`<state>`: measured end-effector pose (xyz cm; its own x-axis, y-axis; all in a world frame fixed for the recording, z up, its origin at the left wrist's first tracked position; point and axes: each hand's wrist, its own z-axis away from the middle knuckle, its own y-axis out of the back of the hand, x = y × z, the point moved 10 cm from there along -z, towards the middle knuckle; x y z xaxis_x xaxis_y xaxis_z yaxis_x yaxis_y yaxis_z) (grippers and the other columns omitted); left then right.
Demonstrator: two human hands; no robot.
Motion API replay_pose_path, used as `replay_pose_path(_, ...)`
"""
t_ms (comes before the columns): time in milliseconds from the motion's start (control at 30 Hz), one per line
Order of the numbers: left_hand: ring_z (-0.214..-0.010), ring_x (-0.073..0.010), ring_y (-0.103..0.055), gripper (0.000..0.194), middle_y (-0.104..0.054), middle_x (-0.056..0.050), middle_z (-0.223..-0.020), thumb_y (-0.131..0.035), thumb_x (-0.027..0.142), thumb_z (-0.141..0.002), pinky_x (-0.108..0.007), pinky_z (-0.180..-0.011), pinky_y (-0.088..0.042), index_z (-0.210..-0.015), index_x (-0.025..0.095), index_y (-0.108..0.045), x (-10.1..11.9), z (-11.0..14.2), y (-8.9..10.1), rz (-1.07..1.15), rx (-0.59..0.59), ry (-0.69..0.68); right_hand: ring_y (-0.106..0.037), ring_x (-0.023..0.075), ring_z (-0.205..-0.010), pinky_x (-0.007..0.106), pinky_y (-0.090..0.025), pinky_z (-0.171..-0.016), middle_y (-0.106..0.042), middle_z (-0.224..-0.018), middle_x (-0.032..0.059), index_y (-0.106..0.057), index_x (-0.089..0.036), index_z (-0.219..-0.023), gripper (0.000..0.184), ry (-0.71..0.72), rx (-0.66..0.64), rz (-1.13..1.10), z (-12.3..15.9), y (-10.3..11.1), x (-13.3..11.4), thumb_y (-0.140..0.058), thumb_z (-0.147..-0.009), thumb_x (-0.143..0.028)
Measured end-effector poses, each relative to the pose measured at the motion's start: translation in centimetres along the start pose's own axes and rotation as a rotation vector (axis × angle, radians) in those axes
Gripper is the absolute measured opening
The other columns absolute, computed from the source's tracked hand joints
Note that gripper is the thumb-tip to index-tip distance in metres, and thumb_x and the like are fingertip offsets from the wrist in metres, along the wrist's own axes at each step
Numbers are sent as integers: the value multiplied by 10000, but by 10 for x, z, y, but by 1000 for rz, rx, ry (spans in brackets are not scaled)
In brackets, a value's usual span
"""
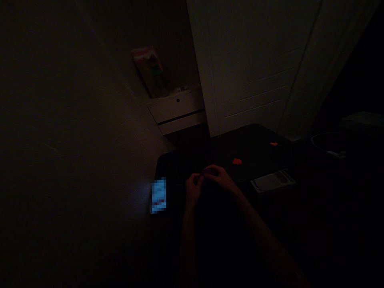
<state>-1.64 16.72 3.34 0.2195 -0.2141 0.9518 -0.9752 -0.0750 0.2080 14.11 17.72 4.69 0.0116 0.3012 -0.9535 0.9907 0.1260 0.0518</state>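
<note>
The room is very dark. My left hand (194,187) and my right hand (216,176) meet above the dark table, fingertips close together. Fingers of both are curled in a pinch around a small, dark purplish thing (210,172), whose kind I cannot make out. Just beyond my right hand, a small crumpled-looking orange-red piece (237,161) lies on the table. A second orange-red piece (273,143) is farther off to the right. Left of my left hand glows a bright blue-white screen (159,196), its content blurred out.
The dark table (252,134) reaches toward a pale panelled door (252,72). A flat, light printed item (273,181) lies low on the right. Behind stands a drawer unit (180,105) with a red-and-white package (148,70) on top. A plain wall (75,120) fills the left.
</note>
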Motion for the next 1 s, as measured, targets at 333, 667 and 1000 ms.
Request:
replay_pose_path(333,-753,-200,-673,329,-727,-49,-800,-725,496,-795,-302,-719,-509,-868,175,-701,6,1,0,-16,11,0,-676,238,-887,332,-527,-807,-747,-926,34,-742,-193,-976,327,-9,36,58,-2,3,7,-729,-791,-462)
replay_pose_path(667,-771,-193,-653,301,-714,-38,-804,-738,458,-771,-290,-716,-480,-847,169,-702,7,2,3,-26,55,19,-690,232,-881,362,-541,-832,-749,-925,49,-703,-183,-954,344,-66,150,-106,-1,16,10,-779,-732,-434)
replay_pose_path(1000,-687,-170,-593,301,-649,-4,-683,-748,475,-744,-279,-674,-432,-718,190,-655,4,1,8,-76,65,18,-692,248,-881,353,-528,-817,-763,-911,41,-756,-190,-957,302,-34,59,48,0,7,1,-737,-784,-437)
